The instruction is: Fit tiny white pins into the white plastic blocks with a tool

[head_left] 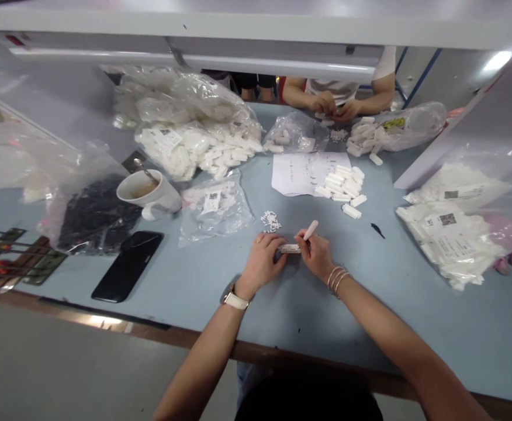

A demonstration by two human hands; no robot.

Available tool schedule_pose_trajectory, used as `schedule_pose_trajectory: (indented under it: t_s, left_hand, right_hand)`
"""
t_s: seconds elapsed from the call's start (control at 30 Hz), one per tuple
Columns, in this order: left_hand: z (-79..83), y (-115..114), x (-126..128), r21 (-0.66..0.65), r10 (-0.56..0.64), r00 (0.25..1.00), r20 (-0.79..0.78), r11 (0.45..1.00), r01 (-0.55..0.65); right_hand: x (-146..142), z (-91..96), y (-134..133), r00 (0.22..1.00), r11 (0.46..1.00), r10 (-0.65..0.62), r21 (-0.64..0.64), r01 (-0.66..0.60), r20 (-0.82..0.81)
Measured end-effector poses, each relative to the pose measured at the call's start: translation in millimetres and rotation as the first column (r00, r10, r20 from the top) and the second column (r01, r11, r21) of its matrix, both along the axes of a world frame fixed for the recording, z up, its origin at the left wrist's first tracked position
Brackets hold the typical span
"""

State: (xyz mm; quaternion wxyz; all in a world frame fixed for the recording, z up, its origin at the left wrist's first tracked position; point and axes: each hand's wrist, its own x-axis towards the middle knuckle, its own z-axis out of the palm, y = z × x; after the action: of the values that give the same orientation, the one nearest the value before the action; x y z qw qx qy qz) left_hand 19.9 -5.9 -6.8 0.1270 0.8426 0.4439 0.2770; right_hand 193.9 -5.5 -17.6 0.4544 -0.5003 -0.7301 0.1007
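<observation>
Blue tabletop: spread beneath an overhead shelf, giving us a flat place to work.
White bar: between our two hands (whether it touches the table, we cannot tell).
Left hand: fingers clamped on the bar's left end, probably to steady it.
Right hand: thumb and fingers pinch a white pen-like stick, slanted upward, at the bar's right end.
Small white pins: heaped just beyond our left hand, likely for short reaches.
White plastic blocks: piled farther off, partly on a printed sheet, seemingly to leave us elbow room.
</observation>
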Motion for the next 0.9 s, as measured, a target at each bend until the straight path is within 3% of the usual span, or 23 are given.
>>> schedule_pose_trajectory:
  t_s: [0.4,0.73,0.9]
  left_hand:
    - [-7.7,0.1,8.5,0.001,-0.038,0.999,-0.004,0.999,0.038]
    - [-6.3,-1.0,11.0,-0.019,0.007,1.000,0.001,1.000,-0.007]
    - [-5.5,-1.4,9.7,0.072,-0.039,0.997,-0.068,0.996,0.044]
  right_hand:
    - [1.4,-3.8,-0.3,0.999,0.999,0.030,-0.035,-0.029,0.031]
    - [5.6,-1.7,-0.9,0.997,0.997,0.037,-0.062,-0.041,-0.062]
    - [4.9,1.1,0.4,0.999,0.999,0.028,-0.028,-0.029,-0.038]
